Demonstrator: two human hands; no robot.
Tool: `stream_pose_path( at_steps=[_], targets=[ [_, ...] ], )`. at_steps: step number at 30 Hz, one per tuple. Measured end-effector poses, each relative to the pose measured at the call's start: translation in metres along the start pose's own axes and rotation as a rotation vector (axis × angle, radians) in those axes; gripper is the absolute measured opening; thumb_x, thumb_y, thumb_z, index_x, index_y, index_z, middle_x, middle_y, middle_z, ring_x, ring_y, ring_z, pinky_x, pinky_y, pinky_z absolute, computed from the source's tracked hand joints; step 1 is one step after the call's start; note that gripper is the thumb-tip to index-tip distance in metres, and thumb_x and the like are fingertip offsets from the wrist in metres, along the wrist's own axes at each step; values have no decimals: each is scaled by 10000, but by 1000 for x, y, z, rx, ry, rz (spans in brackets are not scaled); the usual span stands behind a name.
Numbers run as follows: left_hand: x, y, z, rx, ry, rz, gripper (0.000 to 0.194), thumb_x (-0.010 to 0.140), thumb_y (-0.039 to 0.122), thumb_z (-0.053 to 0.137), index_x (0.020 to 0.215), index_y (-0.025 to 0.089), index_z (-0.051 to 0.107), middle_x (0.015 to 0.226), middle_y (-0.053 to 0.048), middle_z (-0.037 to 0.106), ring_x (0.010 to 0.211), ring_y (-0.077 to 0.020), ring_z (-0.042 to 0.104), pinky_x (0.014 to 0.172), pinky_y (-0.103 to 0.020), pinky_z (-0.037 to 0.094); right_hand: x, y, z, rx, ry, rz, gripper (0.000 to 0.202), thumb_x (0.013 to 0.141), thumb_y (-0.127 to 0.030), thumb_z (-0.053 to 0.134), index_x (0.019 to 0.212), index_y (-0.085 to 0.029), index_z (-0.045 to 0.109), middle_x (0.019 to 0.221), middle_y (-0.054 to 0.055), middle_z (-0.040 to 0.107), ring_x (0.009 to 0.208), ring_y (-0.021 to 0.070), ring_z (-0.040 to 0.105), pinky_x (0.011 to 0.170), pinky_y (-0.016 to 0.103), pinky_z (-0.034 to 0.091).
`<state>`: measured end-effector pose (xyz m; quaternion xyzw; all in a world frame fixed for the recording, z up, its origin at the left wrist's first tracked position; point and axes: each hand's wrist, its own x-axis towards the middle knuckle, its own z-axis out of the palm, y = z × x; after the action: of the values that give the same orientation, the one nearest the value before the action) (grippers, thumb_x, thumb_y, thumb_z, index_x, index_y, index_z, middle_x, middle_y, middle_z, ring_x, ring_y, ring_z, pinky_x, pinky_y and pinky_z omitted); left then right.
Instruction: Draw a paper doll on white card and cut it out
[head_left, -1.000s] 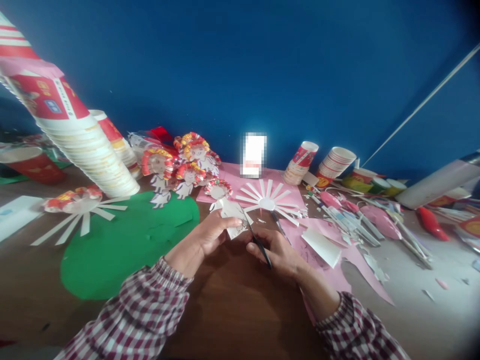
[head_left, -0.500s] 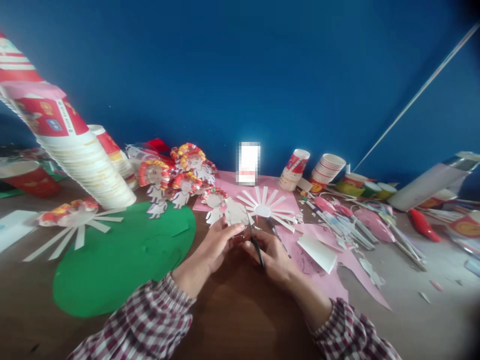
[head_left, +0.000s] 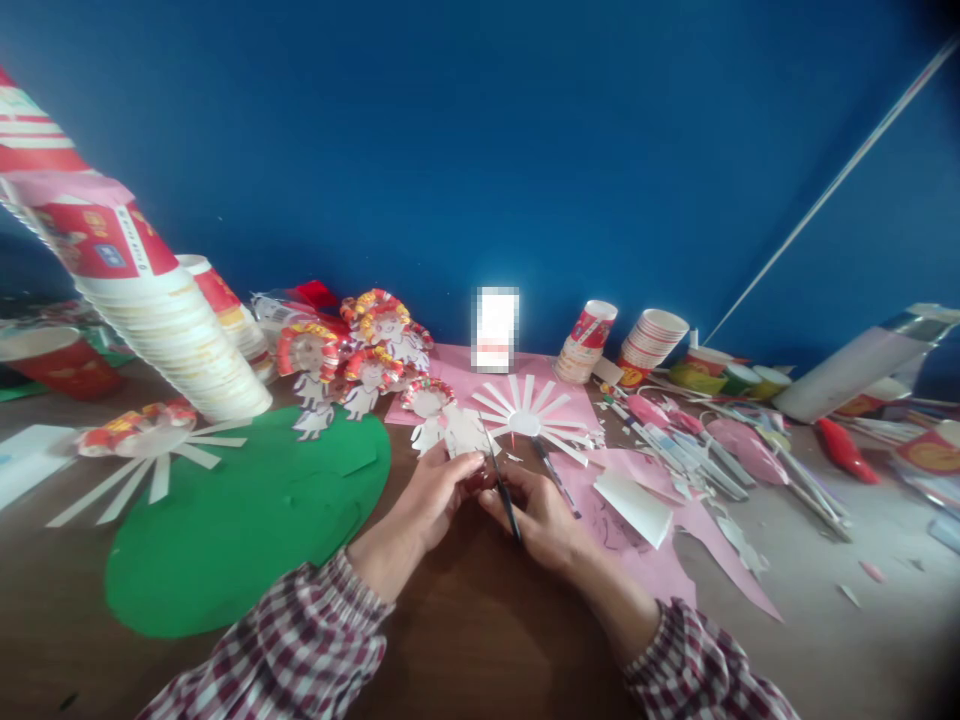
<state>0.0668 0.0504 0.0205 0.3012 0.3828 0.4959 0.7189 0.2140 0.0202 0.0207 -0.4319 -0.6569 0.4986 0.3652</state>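
My left hand point(head_left: 439, 490) pinches a small white paper cutout point(head_left: 463, 430) between thumb and fingers at the centre. Around the handles of dark scissors point(head_left: 508, 500) my right hand point(head_left: 536, 510) is closed, and the blades point up at the cutout's right edge. Just behind the hands lie a paper figure with a beaded ring point(head_left: 429, 400) and a white cup cut into spread strips point(head_left: 525, 420). A dark pen point(head_left: 555, 475) rests right of my right hand.
A green paper oval point(head_left: 247, 530) lies at the left, below leaning stacked cups point(head_left: 180, 340). Several lion-like paper figures point(head_left: 367, 370) stand behind it. Pink paper point(head_left: 637, 560), scraps and markers point(head_left: 705, 455) cover the right. A blue wall point(head_left: 480, 150) rises behind.
My right hand and the scissors have shifted slightly left and down. The cutout has turned or moved a little to the left in my left hand.
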Motion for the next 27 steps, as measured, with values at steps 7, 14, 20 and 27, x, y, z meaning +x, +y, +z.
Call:
stream_pose_path(
  at_steps=[7, 14, 20, 27],
  targets=[
    [1, 8, -5, 61, -30, 77, 267, 606, 187, 752, 822, 163, 597, 737, 19, 631, 675, -112, 577, 662, -251, 467, -2, 0, -4, -82, -31, 49, 312, 821, -448, 626, 929, -156, 629, 755, 7, 588, 660, 129, 510, 584, 227, 388],
    [-1, 17, -6, 118, -86, 49, 247, 604, 171, 756, 814, 144, 628, 715, 9, 639, 681, -117, 575, 649, -242, 440, -3, -1, -6, -85, -59, 76, 339, 807, -459, 637, 926, -143, 607, 730, 3, 564, 616, 112, 464, 553, 227, 362],
    [0, 16, -7, 116, -110, 36, 234, 609, 176, 751, 804, 134, 630, 728, -4, 648, 687, -128, 581, 665, -257, 444, -2, -1, -6, -89, -66, 70, 354, 811, -481, 624, 953, -158, 595, 758, 7, 573, 641, 120, 487, 559, 223, 370],
    [1, 14, -10, 155, -113, 50, 202, 614, 177, 742, 783, 134, 640, 725, -5, 643, 682, -123, 569, 674, -255, 427, -3, -8, -9, -108, -78, 50, 316, 822, -472, 613, 902, -166, 598, 714, -11, 545, 645, 122, 475, 592, 229, 374]
  ],
)
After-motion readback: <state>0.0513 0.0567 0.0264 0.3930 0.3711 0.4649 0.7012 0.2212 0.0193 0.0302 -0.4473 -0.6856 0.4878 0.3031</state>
